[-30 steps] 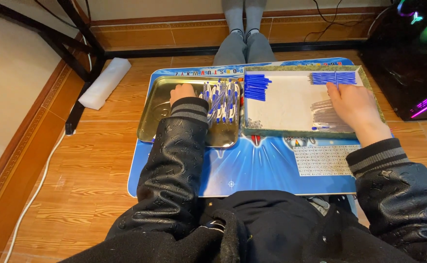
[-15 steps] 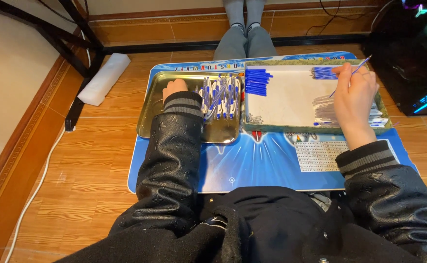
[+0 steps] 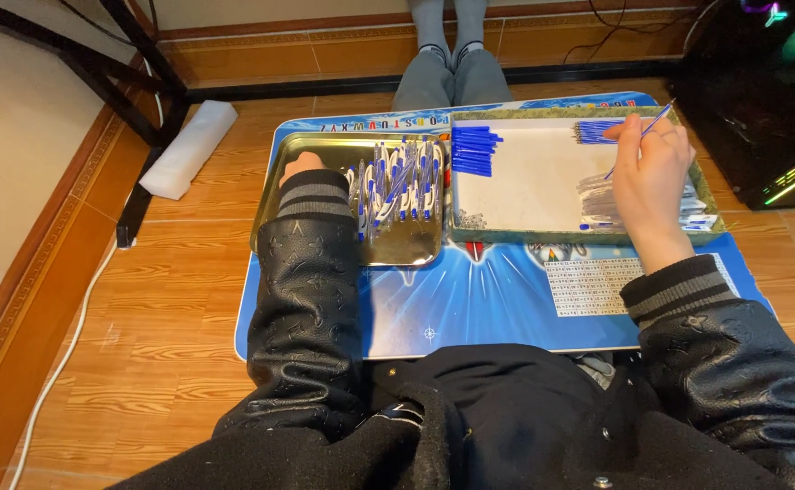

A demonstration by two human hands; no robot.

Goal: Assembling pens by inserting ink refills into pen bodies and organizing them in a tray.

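Person seated on the floor, both hands over a blue play mat (image 3: 506, 299). Right hand (image 3: 648, 177) is raised over the right part of the white-lined tray (image 3: 524, 181), fingers pinched closed on a thin blue pen refill (image 3: 642, 134). The refill's long axis runs diagonal: upper end points up and to the right, past the far tray edge, lower end slants down-left behind the fingers toward the tray floor. It is held in the air, not lying flat.

Left hand (image 3: 304, 166) lies in the metal tray (image 3: 275, 209), at its far left, just beside the row of assembled pens (image 3: 397, 181); only the knuckles show past the striped cuff, so I cannot tell whether it is holding anything.

The pens in the metal tray lie mostly parallel, long axes running near to far. In the white tray: a stack of blue refills (image 3: 474, 150) at the far left corner, lying left-right; another blue bundle (image 3: 597, 132) at the far edge just left of the right hand; clear pen barrels (image 3: 597, 195) beneath the hand.

A white foam block (image 3: 189, 148) lies on the wood floor, left of the mat.
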